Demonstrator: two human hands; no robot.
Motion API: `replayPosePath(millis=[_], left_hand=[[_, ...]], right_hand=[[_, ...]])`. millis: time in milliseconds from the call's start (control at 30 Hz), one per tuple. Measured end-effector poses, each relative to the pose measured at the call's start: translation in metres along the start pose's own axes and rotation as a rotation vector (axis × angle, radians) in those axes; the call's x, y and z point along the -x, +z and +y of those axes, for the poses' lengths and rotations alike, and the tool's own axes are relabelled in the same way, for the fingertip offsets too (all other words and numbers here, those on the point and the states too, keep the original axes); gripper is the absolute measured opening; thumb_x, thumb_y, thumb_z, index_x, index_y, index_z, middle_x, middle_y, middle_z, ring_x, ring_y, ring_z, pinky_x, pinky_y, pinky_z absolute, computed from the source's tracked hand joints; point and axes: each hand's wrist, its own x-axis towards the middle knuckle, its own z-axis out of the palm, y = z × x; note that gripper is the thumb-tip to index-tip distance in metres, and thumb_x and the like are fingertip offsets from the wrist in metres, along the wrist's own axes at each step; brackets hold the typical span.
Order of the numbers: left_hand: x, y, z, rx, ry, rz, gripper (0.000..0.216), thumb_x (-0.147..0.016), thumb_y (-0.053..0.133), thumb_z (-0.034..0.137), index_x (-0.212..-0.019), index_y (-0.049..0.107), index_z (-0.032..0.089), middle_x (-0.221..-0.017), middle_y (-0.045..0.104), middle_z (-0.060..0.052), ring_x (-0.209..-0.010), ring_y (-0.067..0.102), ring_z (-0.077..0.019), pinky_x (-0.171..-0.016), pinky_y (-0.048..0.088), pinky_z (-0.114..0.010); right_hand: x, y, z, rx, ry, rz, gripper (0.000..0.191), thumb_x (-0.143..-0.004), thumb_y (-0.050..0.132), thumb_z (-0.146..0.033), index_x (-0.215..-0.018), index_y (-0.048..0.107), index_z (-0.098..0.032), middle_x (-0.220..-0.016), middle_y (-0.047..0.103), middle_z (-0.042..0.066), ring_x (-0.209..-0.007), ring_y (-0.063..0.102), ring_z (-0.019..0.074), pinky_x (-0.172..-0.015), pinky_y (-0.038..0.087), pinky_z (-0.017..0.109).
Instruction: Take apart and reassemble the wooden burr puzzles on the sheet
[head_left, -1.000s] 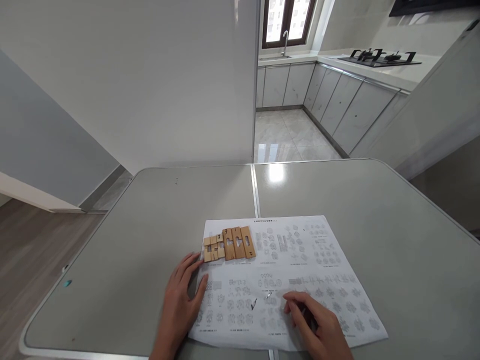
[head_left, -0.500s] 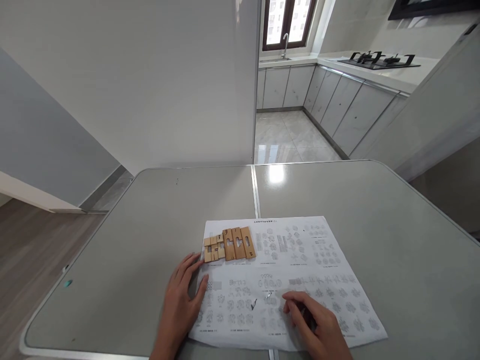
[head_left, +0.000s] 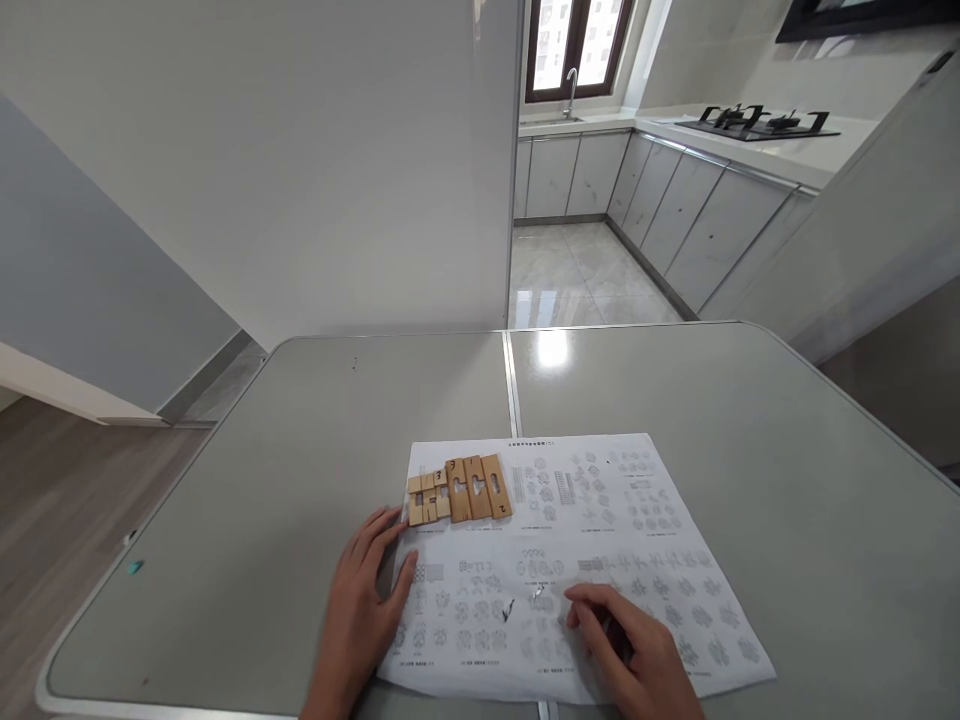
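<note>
My left hand lies on the left edge of a printed paper sheet, fingers stretched out and thumb apart. Its fingertips are beside a row of flat wooden puzzle pieces, which lie side by side near the sheet's upper left. Several pieces are slotted, and some bear handwritten black numbers. My right hand rests on the lower right of the sheet with its fingers curled in. The inside of that hand is dark, and anything held there is hidden. Two small dark, shiny marks or bits show on the paper left of it.
The grey table has a metal seam down its middle. A small teal bit lies near the left edge. Beyond the table are a white wall panel and a kitchen with a gas hob.
</note>
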Motion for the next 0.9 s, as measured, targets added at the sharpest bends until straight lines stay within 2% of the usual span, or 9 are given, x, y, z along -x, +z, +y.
replayPosePath(millis=[467, 900], left_hand=[[0.0006, 0.0007, -0.0009, 0.008, 0.004, -0.002, 0.033, -0.105, 0.058, 0.037, -0.137, 0.062, 0.028, -0.149, 0.064, -0.009, -0.142, 0.057, -0.0333, -0.114, 0.053, -0.061], [-0.0004, -0.0004, 0.0003, 0.006, 0.008, -0.003, 0.035, -0.105, 0.058, 0.038, -0.138, 0.061, 0.028, -0.148, 0.065, -0.009, -0.143, 0.057, -0.0328, -0.115, 0.052, -0.060]], right_hand=[[-0.0011, -0.0043, 0.0006, -0.026, 0.026, -0.053, 0.038, -0.103, 0.058, -0.056, -0.099, 0.077, -0.024, -0.080, 0.074, 0.004, -0.062, 0.064, 0.0181, -0.058, 0.052, 0.026], [-0.0001, -0.0010, 0.0043, -0.002, 0.014, -0.025, 0.039, -0.103, 0.057, -0.057, -0.099, 0.076, -0.024, -0.079, 0.074, 0.004, -0.060, 0.063, 0.0177, -0.056, 0.052, 0.025]])
